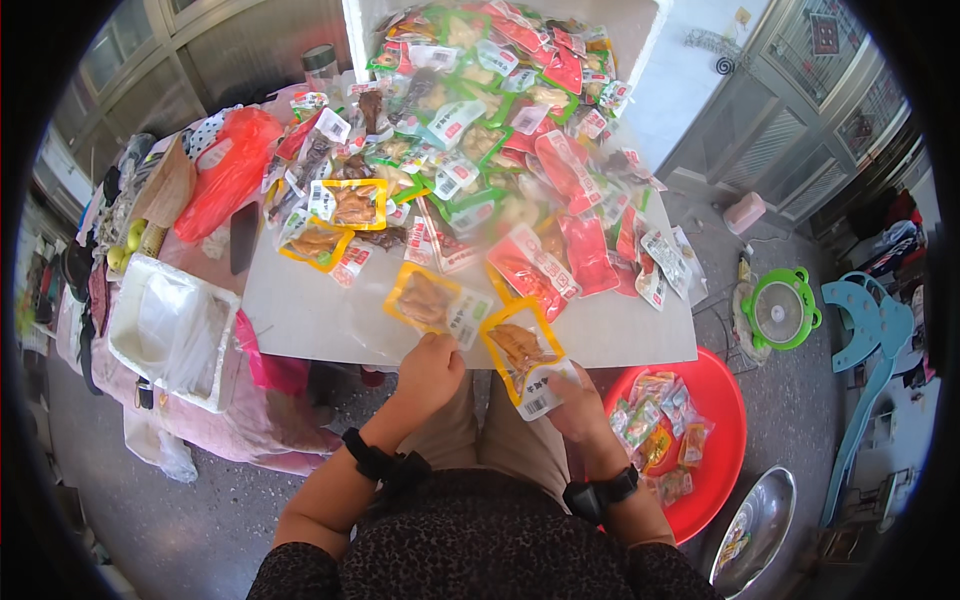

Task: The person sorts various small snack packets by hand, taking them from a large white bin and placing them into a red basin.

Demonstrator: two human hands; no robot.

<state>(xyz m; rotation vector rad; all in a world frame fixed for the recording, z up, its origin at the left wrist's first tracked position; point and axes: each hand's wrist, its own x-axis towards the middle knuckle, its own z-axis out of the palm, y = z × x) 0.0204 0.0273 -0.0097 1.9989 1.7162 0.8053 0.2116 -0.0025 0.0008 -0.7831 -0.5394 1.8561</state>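
Observation:
My left hand (431, 375) is closed at the near edge of a yellow-bordered food packet (424, 298), which hangs over the table's front edge area; its fingertips are hidden. To its right, my right hand (579, 401) grips the white lower end of another yellow-bordered packet (521, 349), tilted, brown meat showing through its clear window. Beyond both hands, a heap of sealed food packets (480, 142) with green, red and yellow borders covers much of the pale tabletop (300, 315). Two more yellow-bordered packets, one flat (352, 206) and one slanted (315, 244), lie at the heap's left.
A white foam box (637, 52) lies behind the heap, spilling packets. Low on the right are a red basin (720, 450) holding wrapped packets and a metal basin (780, 510). Leftward sit a foam tray (124, 330) with clear bags and a red plastic bag (232, 172).

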